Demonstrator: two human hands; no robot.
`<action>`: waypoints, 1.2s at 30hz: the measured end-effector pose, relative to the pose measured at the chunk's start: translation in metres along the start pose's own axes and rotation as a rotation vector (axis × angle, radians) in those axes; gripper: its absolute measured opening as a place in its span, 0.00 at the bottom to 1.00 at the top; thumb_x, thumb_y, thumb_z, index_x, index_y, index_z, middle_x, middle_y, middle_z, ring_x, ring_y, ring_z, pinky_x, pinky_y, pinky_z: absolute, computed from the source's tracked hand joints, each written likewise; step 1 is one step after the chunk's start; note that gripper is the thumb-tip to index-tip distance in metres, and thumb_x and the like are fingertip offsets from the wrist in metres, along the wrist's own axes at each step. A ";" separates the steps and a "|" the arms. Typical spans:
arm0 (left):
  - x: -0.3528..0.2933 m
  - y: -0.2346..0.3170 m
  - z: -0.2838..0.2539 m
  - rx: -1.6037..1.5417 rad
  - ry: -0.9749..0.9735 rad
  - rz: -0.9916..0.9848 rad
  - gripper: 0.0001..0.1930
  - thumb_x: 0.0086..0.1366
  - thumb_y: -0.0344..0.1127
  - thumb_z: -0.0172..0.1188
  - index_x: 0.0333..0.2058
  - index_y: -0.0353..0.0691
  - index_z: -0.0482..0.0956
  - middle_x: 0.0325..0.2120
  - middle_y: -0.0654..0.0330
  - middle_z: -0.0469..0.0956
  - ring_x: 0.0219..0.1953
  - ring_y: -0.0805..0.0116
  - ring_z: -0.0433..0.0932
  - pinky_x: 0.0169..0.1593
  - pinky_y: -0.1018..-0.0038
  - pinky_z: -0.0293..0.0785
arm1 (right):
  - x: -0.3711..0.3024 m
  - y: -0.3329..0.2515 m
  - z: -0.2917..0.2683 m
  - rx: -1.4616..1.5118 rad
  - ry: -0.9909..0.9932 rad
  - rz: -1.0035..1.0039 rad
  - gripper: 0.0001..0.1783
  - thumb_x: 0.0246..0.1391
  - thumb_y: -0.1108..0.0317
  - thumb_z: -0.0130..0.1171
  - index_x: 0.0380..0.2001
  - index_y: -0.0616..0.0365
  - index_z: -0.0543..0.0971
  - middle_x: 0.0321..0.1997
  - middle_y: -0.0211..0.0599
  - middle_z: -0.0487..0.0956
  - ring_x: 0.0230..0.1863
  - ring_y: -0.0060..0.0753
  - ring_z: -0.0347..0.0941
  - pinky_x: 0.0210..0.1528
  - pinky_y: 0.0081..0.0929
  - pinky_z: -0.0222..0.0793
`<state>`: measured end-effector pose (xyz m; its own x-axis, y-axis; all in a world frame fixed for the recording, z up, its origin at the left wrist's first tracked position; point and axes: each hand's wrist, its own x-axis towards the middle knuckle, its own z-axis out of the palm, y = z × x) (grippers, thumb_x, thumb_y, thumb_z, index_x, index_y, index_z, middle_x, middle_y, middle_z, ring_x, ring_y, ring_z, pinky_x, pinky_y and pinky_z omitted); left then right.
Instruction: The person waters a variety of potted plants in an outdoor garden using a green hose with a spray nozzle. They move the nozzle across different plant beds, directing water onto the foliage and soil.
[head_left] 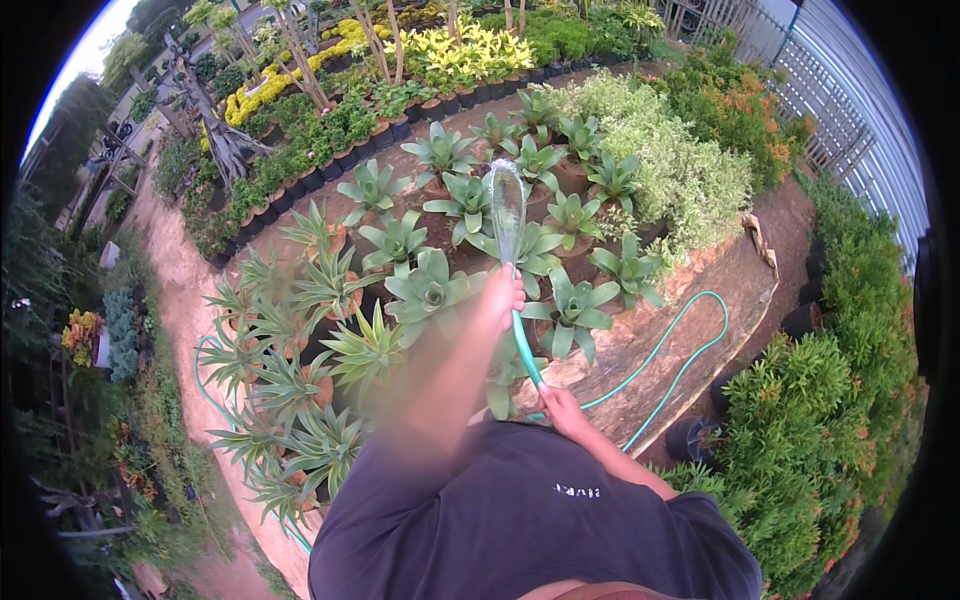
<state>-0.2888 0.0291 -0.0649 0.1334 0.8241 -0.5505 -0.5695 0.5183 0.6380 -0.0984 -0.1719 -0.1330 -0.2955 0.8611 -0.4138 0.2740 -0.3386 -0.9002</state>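
Here the green hose (527, 350) runs as one near-straight length between both hands, its long axis pointing up and slightly left, away from the body toward the potted bromeliads (470, 230). The left hand (505, 293) is the farther one: it is closed round the hose at the outlet end, fingers wrapped, with the left forearm blurred in the foreground. The right hand (562, 408) sits close to the torso and is closed round the same hose lower down, near the dark shirt (520, 520).

From the left hand a clear fan of water (507, 205) rises straight on along the hose axis and arcs over the rosettes just ahead. The plants therefore lie directly ahead of the left hand, well apart from the right.

Materials:
- Hose: smooth, flexible, tubular, teal green. Behind the right hand it loops out across the raised rock bed (700, 300) and curves back.
- Bromeliads: stiff, strap-shaped, grey-green leaves in open rosettes, set in round terracotta-coloured pots.
- Bed surface: rough brown stone and soil.
- Pale variegated shrub (680, 170): fine, dense foliage, just right of the rosettes.
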 end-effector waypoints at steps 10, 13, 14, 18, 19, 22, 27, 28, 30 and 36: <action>-0.010 0.008 0.002 -0.001 0.006 0.043 0.14 0.77 0.48 0.44 0.36 0.47 0.67 0.18 0.72 0.60 0.14 0.81 0.55 0.17 0.80 0.52 | 0.001 -0.003 0.004 0.008 0.012 -0.035 0.31 0.72 0.44 0.45 0.21 0.58 0.71 0.18 0.25 0.66 0.22 0.20 0.59 0.27 0.26 0.58; -0.012 0.010 0.002 -0.021 -0.001 0.068 0.13 0.76 0.46 0.44 0.35 0.46 0.67 0.17 0.73 0.59 0.14 0.82 0.54 0.16 0.79 0.50 | -0.001 -0.009 0.003 0.045 0.007 -0.059 0.31 0.71 0.44 0.45 0.21 0.58 0.70 0.18 0.25 0.66 0.23 0.19 0.59 0.28 0.26 0.59; -0.012 0.011 0.003 -0.029 -0.006 0.068 0.13 0.76 0.46 0.44 0.35 0.46 0.67 0.17 0.73 0.59 0.14 0.82 0.54 0.16 0.79 0.50 | -0.002 -0.011 0.003 0.049 0.006 -0.053 0.32 0.71 0.44 0.45 0.21 0.58 0.70 0.19 0.25 0.66 0.23 0.19 0.59 0.28 0.26 0.59; -0.011 0.016 0.005 -0.033 -0.003 0.046 0.14 0.77 0.47 0.44 0.35 0.46 0.67 0.17 0.73 0.58 0.14 0.81 0.53 0.16 0.79 0.50 | -0.003 -0.017 -0.003 0.056 -0.016 -0.011 0.32 0.71 0.44 0.45 0.21 0.58 0.70 0.19 0.25 0.65 0.24 0.19 0.59 0.28 0.26 0.59; -0.010 0.017 0.007 -0.013 0.003 0.052 0.14 0.77 0.47 0.43 0.35 0.46 0.67 0.17 0.73 0.58 0.14 0.81 0.53 0.16 0.79 0.50 | -0.003 -0.018 -0.005 0.040 -0.010 -0.036 0.32 0.71 0.44 0.45 0.21 0.58 0.69 0.19 0.24 0.65 0.24 0.19 0.59 0.28 0.26 0.59; -0.012 0.019 0.011 -0.001 -0.011 0.062 0.13 0.77 0.47 0.43 0.35 0.46 0.67 0.17 0.74 0.58 0.14 0.82 0.52 0.16 0.80 0.50 | -0.002 -0.018 -0.009 0.017 -0.003 -0.079 0.32 0.72 0.44 0.44 0.21 0.59 0.69 0.19 0.24 0.64 0.24 0.20 0.58 0.29 0.27 0.59; -0.013 0.020 0.020 -0.019 0.009 0.060 0.13 0.77 0.47 0.43 0.36 0.47 0.66 0.17 0.74 0.58 0.15 0.82 0.52 0.16 0.80 0.49 | -0.002 -0.019 -0.014 0.051 0.008 -0.124 0.32 0.72 0.44 0.44 0.21 0.59 0.69 0.19 0.25 0.64 0.24 0.20 0.58 0.29 0.27 0.59; -0.013 0.020 0.021 -0.014 0.011 0.067 0.13 0.77 0.47 0.43 0.36 0.47 0.66 0.17 0.74 0.58 0.15 0.82 0.52 0.16 0.80 0.49 | -0.002 -0.020 -0.016 0.038 0.011 -0.130 0.32 0.72 0.44 0.44 0.21 0.59 0.69 0.19 0.25 0.64 0.24 0.21 0.58 0.29 0.27 0.59; -0.012 0.020 0.022 -0.005 0.017 0.078 0.13 0.77 0.47 0.43 0.36 0.47 0.66 0.17 0.74 0.58 0.15 0.82 0.52 0.16 0.80 0.49 | -0.001 -0.020 -0.020 0.024 0.010 -0.152 0.32 0.72 0.44 0.44 0.21 0.59 0.69 0.19 0.25 0.64 0.24 0.21 0.58 0.29 0.27 0.60; -0.008 0.018 0.029 0.009 0.032 0.110 0.14 0.77 0.48 0.43 0.36 0.47 0.66 0.17 0.74 0.58 0.14 0.82 0.53 0.16 0.80 0.49 | 0.000 -0.023 -0.030 0.062 0.018 -0.123 0.29 0.72 0.47 0.46 0.21 0.56 0.70 0.18 0.20 0.63 0.20 0.16 0.55 0.24 0.23 0.54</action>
<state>-0.2769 0.0384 -0.0333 0.0447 0.8687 -0.4934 -0.5723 0.4271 0.7001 -0.0775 -0.1531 -0.1081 -0.3068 0.9038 -0.2983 0.1792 -0.2530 -0.9507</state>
